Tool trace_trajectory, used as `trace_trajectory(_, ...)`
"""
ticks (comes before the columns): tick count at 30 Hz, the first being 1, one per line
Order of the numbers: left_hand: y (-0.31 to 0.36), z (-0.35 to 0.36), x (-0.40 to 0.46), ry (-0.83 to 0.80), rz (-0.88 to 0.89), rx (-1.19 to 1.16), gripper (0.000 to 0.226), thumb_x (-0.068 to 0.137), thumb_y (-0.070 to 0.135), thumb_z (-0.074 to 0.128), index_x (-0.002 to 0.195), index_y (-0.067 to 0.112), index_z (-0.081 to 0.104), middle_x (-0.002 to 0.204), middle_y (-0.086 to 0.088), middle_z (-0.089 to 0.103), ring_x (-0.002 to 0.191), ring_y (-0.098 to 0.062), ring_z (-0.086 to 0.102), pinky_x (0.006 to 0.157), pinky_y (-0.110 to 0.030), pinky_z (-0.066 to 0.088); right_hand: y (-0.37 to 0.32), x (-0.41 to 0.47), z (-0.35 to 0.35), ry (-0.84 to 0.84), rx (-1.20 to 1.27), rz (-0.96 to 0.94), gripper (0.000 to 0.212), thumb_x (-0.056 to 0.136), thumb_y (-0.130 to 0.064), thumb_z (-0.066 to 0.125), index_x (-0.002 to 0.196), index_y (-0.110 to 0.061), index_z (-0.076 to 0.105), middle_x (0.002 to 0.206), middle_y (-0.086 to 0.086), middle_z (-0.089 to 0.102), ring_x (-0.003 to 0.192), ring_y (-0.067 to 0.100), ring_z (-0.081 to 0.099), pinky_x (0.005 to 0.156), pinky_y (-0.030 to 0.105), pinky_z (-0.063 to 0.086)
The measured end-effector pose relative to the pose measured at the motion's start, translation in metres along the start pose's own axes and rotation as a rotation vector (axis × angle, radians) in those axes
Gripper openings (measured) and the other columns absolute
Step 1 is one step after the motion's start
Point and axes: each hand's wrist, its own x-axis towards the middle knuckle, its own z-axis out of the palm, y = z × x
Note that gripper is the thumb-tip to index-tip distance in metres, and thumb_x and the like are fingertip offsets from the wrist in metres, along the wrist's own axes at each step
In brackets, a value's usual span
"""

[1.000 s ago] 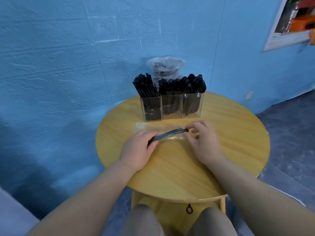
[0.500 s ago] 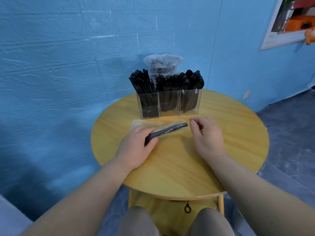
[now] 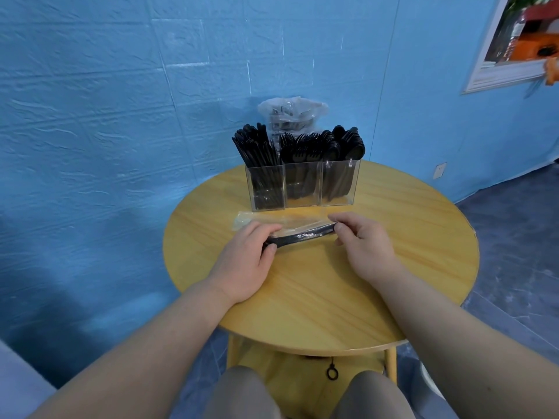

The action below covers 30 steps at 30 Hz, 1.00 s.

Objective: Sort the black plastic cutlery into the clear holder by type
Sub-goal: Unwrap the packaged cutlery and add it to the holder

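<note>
A wrapped black cutlery piece [image 3: 302, 235] lies across the round wooden table [image 3: 408, 237], just in front of the clear holder [image 3: 304, 186]. My left hand [image 3: 246, 261] grips its left end, and my right hand [image 3: 366, 241] pinches its right end between thumb and fingers. The holder has three compartments packed with black cutlery: knives on the left, forks in the middle, spoons on the right. An empty clear wrapper [image 3: 281, 220] lies flat under and behind the wrapped piece.
A clear plastic bag of cutlery [image 3: 292, 111] stands behind the holder against the blue wall. The table's front half is bare wood. My knees show below the table's front edge, and a lower shelf sits under the top.
My right hand has closed onto the right end of the wrapped piece, which it was only next to before. The left hand keeps its grip on the other end.
</note>
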Motion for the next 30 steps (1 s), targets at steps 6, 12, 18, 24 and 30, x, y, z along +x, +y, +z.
trace_trajectory(6,-0.001,-0.001,0.002,0.138,-0.118,-0.094,0.045,0.091,0.024,0.061,0.134,0.022,0.049,0.116,0.014,0.047,0.104,-0.001,0.047,0.095,-0.022,0.042,0.001,0.001,-0.003,0.032,0.122,0.016,0.017,0.095,-0.012,0.053,0.095,-0.024,0.064,0.080,-0.007,0.064,0.067,0.008,0.058,0.068,0.021,0.044)
trace_trajectory(12,-0.003,-0.002,0.004,0.153,-0.306,-0.249,0.038,0.094,0.016,0.055,0.131,0.023,0.052,0.110,0.011,0.062,0.098,-0.005,0.060,0.089,-0.015,0.043,0.003,0.001,-0.008,0.100,0.249,0.079,0.016,0.094,-0.011,0.055,0.092,-0.023,0.065,0.076,-0.007,0.063,0.064,0.005,0.058,0.074,0.027,0.049)
trace_trajectory(18,-0.005,-0.003,0.003,0.211,-0.297,-0.250,0.030,0.092,0.009,0.058,0.119,0.022,0.063,0.102,0.010,0.064,0.096,-0.003,0.059,0.088,-0.012,0.043,0.001,0.001,-0.009,0.054,0.336,0.129,0.014,0.094,-0.009,0.054,0.096,-0.019,0.064,0.082,-0.001,0.066,0.070,0.012,0.064,0.069,0.022,0.049)
trace_trajectory(24,-0.004,-0.002,0.004,0.264,-0.341,-0.249,0.019,0.094,0.014,0.058,0.109,0.024,0.063,0.087,0.013,0.064,0.077,0.008,0.059,0.069,-0.002,0.043,-0.001,0.001,-0.016,0.032,0.426,0.159,0.004,0.088,-0.010,0.064,0.091,-0.011,0.067,0.077,0.006,0.068,0.070,0.014,0.064,0.072,0.025,0.054)
trace_trajectory(30,-0.009,-0.005,0.005,0.348,-0.532,0.001,0.032,0.095,0.012,0.050,0.125,0.018,0.058,0.122,-0.002,0.058,0.110,-0.018,0.052,0.088,-0.023,0.039,0.003,0.003,-0.022,0.219,0.727,0.284,0.007,0.090,-0.005,0.061,0.097,-0.004,0.062,0.074,0.006,0.055,0.059,0.013,0.054,0.060,0.023,0.052)
